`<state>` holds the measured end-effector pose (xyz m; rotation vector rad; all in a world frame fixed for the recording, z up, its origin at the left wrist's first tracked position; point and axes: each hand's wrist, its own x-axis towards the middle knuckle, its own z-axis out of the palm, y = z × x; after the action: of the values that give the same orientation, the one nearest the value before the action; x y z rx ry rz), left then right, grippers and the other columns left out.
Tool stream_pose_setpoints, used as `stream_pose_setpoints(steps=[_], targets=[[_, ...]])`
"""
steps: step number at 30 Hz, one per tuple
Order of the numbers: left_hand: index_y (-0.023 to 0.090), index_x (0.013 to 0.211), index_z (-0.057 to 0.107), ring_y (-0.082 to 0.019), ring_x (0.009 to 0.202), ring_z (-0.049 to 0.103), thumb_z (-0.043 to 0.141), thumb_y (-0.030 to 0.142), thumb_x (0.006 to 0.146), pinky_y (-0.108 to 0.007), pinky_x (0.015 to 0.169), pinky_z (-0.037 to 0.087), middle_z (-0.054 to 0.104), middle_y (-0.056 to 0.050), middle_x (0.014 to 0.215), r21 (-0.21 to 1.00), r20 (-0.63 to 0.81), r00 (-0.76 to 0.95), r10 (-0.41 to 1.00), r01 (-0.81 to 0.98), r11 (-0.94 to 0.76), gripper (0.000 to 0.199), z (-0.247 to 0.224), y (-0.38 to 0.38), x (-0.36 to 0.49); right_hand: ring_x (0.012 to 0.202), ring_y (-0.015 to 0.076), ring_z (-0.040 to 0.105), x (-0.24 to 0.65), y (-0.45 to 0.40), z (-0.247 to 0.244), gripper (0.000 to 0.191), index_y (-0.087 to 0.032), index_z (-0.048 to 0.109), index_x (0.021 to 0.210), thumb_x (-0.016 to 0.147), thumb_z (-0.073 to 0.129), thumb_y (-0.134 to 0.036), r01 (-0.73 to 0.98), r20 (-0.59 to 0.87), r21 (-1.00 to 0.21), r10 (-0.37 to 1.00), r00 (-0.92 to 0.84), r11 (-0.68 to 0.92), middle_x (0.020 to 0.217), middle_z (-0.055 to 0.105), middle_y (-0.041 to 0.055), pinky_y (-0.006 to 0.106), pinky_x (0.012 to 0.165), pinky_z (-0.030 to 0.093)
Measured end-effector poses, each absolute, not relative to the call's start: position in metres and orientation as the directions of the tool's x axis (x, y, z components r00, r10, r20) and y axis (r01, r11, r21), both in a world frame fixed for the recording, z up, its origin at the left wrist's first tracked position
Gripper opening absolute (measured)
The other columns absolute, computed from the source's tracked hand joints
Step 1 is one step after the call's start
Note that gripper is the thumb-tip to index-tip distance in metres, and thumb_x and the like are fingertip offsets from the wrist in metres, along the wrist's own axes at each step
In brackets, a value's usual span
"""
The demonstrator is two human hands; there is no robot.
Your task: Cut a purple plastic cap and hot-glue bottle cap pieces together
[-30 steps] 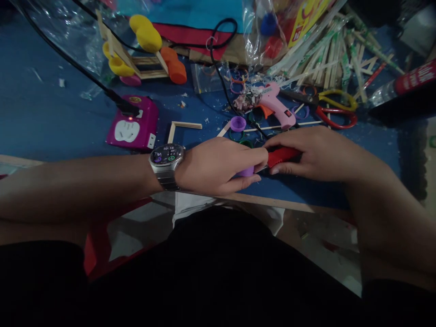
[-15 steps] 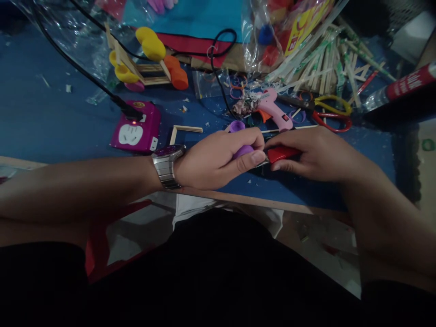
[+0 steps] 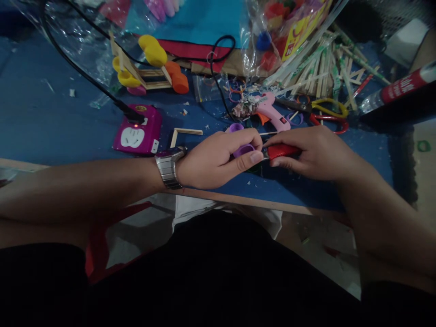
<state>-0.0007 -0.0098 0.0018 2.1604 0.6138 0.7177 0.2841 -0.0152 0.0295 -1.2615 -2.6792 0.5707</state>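
My left hand (image 3: 218, 160), with a silver watch on its wrist, pinches a purple plastic cap (image 3: 243, 150) between thumb and fingers. A second purple cap (image 3: 235, 127) shows just beyond the knuckles. Closed around a red-handled tool (image 3: 282, 151) is my right hand (image 3: 318, 152). A bit of metal shows at the tool's left end, close to the left fingertips; its kind cannot be made out. Both hands meet low over the blue table (image 3: 85, 118), near its front edge. An L-shaped piece of wooden sticks (image 3: 188, 131) lies behind the left wrist.
Beyond the hands lie a pink glue gun (image 3: 272, 113) and scissors (image 3: 329, 108) with yellow and red handles. A purple power socket (image 3: 153, 129) with a black cord stands at left. Behind it sits a stick frame with yellow and orange caps (image 3: 153, 51). Wooden sticks (image 3: 316, 68) pile up at back right.
The purple cap in my left hand has tilted, so its hollow opening now shows. Both hands stay in nearly the same place, still together; the view has shifted slightly.
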Motion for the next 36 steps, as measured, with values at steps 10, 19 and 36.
stream_pose_setpoints(steps=[10, 19, 36], targets=[[0.024, 0.101, 0.062, -0.014, 0.068, 0.058, 0.066, 0.073, 0.102, -0.032, 0.066, 0.042, 0.068, 0.001, 0.086, 0.760, 0.248, 0.714, 0.654, 0.275, -0.588, 0.050, 0.0032, -0.0088, -0.0003, 0.092, 0.0363, 0.081, 0.2864, -0.0142, 0.0273, 0.063, -0.030, 0.084, 0.121, 0.102, 0.056, -0.083, 0.702, -0.027, -0.410, 0.762, -0.648, 0.582, 0.105, 0.087, 0.0095, 0.042, 0.074, 0.052], [0.024, 0.101, 0.062, -0.014, 0.065, 0.057, 0.069, 0.077, 0.096, -0.031, 0.064, 0.039, 0.070, 0.000, 0.085, 0.736, 0.226, 0.720, 0.656, 0.315, -0.600, 0.055, 0.0042, -0.0070, -0.0002, 0.092, 0.0373, 0.082, 0.2842, -0.0160, 0.0323, 0.061, -0.032, 0.084, 0.127, 0.104, 0.054, -0.080, 0.715, -0.047, -0.378, 0.759, -0.649, 0.588, 0.105, 0.088, 0.0088, 0.044, 0.074, 0.054], [0.023, 0.103, 0.065, -0.017, 0.064, 0.060, 0.062, 0.056, 0.108, -0.033, 0.065, 0.037, 0.072, 0.001, 0.079, 0.645, 0.230, 0.768, 0.598, 0.339, -0.685, 0.033, 0.0018, -0.0097, 0.0006, 0.098, 0.0361, 0.082, 0.2852, -0.0136, 0.0264, 0.046, -0.037, 0.082, 0.131, 0.105, 0.062, -0.068, 0.700, -0.084, -0.363, 0.727, -0.682, 0.615, 0.115, 0.088, 0.0054, 0.045, 0.077, 0.056]])
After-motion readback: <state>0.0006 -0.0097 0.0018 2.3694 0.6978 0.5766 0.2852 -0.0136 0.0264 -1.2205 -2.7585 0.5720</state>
